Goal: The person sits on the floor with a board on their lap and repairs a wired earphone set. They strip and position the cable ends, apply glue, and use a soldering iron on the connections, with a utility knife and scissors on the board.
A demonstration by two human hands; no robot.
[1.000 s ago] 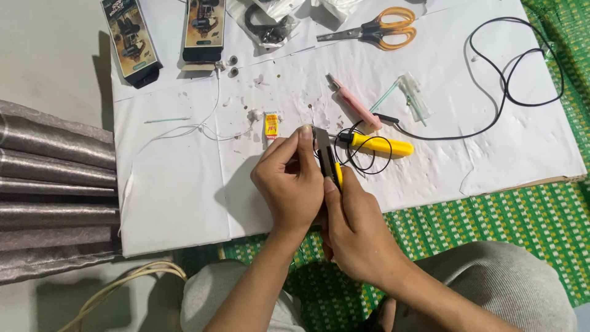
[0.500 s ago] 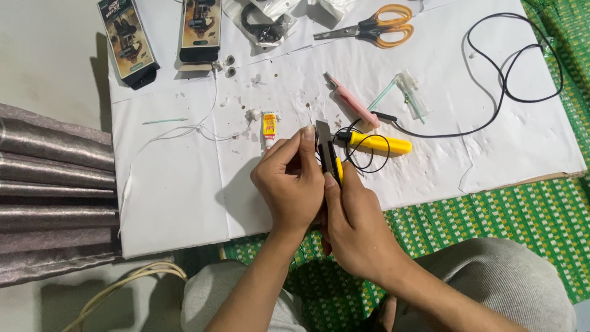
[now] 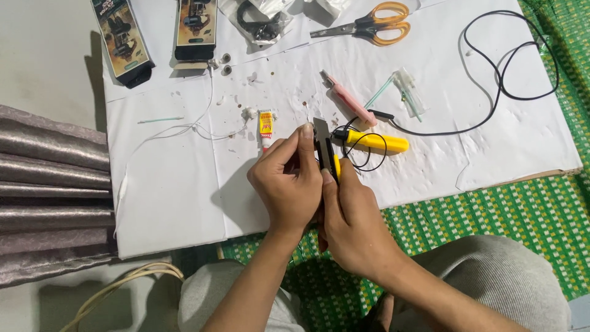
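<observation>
Grip: both hands, left hand (image 3: pixel 287 184) and right hand (image 3: pixel 350 224), closed on black-and-yellow cutter (image 3: pixel 326 150) over white sheet (image 3: pixel 184 184); glue tube (image 3: pixel 265 126) capped nearby, work unfinished

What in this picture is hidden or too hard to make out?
All in the head view:
- What the left hand pinches: too small, covered by its fingertips.
- The dark tool with a yellow handle: its lower part sits inside the right hand.
- The two printed boxes and the clear bag: cut off by the top edge.
- The cream cord: runs off the bottom edge.
</observation>
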